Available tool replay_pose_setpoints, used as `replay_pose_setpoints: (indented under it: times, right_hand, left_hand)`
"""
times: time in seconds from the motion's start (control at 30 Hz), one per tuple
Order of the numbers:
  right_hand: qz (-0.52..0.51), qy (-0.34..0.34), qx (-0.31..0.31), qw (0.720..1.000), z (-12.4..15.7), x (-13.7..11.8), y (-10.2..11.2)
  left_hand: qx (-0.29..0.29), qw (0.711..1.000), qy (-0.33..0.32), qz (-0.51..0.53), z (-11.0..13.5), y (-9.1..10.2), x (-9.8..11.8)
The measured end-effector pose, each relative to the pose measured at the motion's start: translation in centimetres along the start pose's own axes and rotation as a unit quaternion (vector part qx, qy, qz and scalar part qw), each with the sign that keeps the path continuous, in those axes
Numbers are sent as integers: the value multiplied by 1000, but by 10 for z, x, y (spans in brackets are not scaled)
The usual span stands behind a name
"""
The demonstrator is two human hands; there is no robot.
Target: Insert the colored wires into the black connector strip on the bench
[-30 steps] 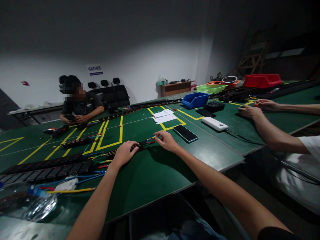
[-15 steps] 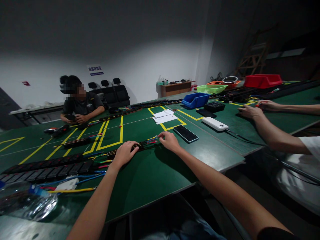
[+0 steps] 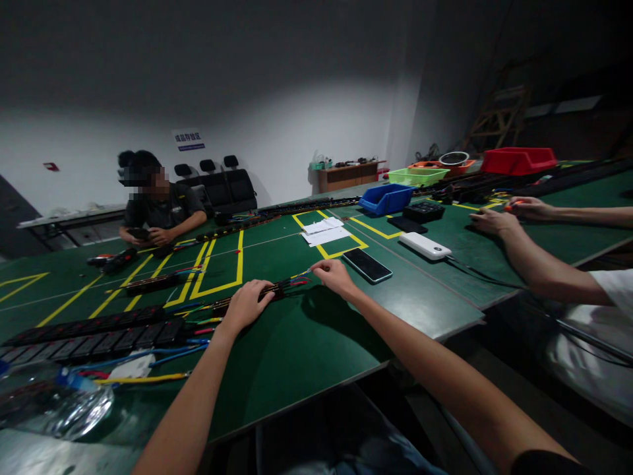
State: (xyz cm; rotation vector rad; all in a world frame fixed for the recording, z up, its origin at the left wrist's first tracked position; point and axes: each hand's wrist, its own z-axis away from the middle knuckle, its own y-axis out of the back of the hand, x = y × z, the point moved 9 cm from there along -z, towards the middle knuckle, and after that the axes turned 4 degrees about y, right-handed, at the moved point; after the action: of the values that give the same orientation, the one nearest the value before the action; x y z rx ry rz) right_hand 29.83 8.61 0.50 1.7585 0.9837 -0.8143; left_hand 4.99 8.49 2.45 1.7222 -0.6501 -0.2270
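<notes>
Head view is showing two bare hands working at a green tabletop (image 3: 297, 356) marked with yellow tape; clock directions here are taking twelve as the side away from the wearer. A wire harness (image 3: 291, 284) with coloured ends is lying across the table between the hands, running from under the left palm toward two to three o'clock. The left hand (image 3: 246, 305) is resting palm down over the harness, its thumb and curled fingers keeping a narrow grip around the dark bundle. The right hand (image 3: 335, 274) is pinching narrowly at the harness's loose tips; how many wires its fingertips are holding, one cannot tell.

From the right hand, a smartphone (image 3: 367, 265) is lying near at two to three o'clock, and a white power bank (image 3: 424, 246) with a black cable is sitting farther along that line. Paper sheets (image 3: 324, 232) are lying just short of twelve o'clock, and a blue bin (image 3: 387, 199) is standing at one. From the left hand, rows of black modules (image 3: 106, 340) are stretching between eight and nine o'clock, while a clear plastic bottle (image 3: 74, 409) is lying at eight. Across the table, between ten and eleven, a co-worker (image 3: 171, 211) is holding a dark device.
</notes>
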Motion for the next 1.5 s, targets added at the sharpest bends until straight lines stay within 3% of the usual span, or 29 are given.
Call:
replay_pose_setpoints:
  times: [0.13, 0.27, 0.73, 1.5]
  right_hand:
    - [-115, 29, -18, 993, -1, -7, -6]
    - [-134, 32, -26, 990, -1, -9, -7]
    - [79, 22, 3, 997, -1, 0, 2]
    - [118, 10, 4, 993, 2, 0, 4]
  left_hand:
    - [-2, 1000, 2, 1, 1, 0, 0]
    - [-4, 1000, 4, 0, 1, 1, 1]
    - [-11, 1000, 8, 4, 0, -1, 0]
    - [-7, 1000, 9, 4, 1, 0, 0]
